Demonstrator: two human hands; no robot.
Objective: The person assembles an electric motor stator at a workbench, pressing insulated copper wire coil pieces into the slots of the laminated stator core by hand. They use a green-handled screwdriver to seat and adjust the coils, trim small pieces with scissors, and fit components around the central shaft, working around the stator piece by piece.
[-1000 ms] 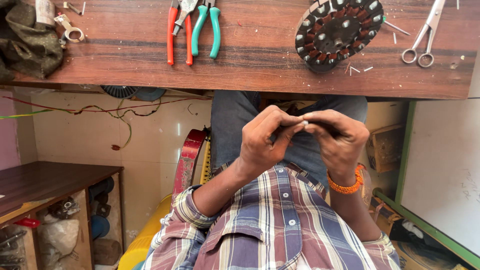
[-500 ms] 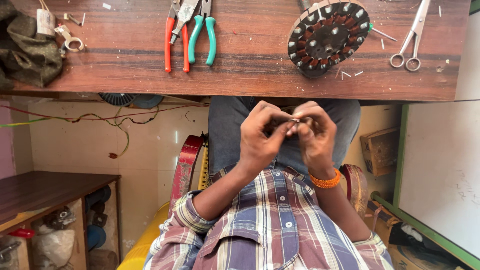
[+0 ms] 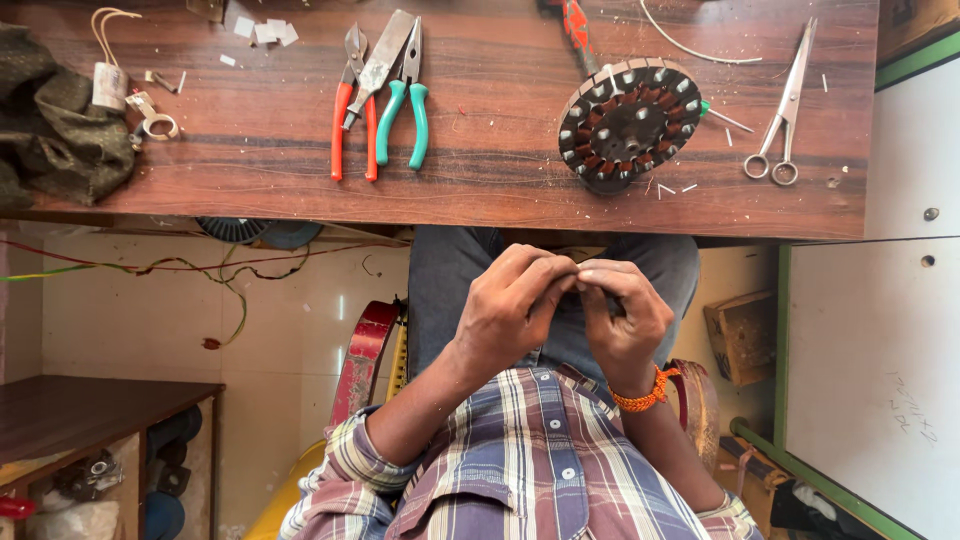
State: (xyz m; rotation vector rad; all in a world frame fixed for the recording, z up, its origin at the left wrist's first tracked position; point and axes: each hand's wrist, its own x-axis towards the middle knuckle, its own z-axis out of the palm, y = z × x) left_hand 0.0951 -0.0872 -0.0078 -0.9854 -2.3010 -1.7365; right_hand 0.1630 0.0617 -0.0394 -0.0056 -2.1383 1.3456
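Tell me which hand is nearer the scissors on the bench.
Right. The right hand is held below the bench edge, down and to the left of the scissors in the picture. The left hand touches it fingertip to fingertip on its far side, further from the scissors.

A dark wood-grain bench (image 3: 480, 190) spans the top of the view, its front edge running across. Below it lies a pale tiled floor (image 3: 160, 320), glossy, with a bright streak of reflected light. Loose coloured wires (image 3: 150, 267) trail over the floor under the bench. At the lower left stands a low brown table (image 3: 90, 415) with cluttered shelves beneath. On the right is a white panel (image 3: 870, 360) with a green frame (image 3: 782, 340), and a small wooden box (image 3: 742, 335) sits beside it.
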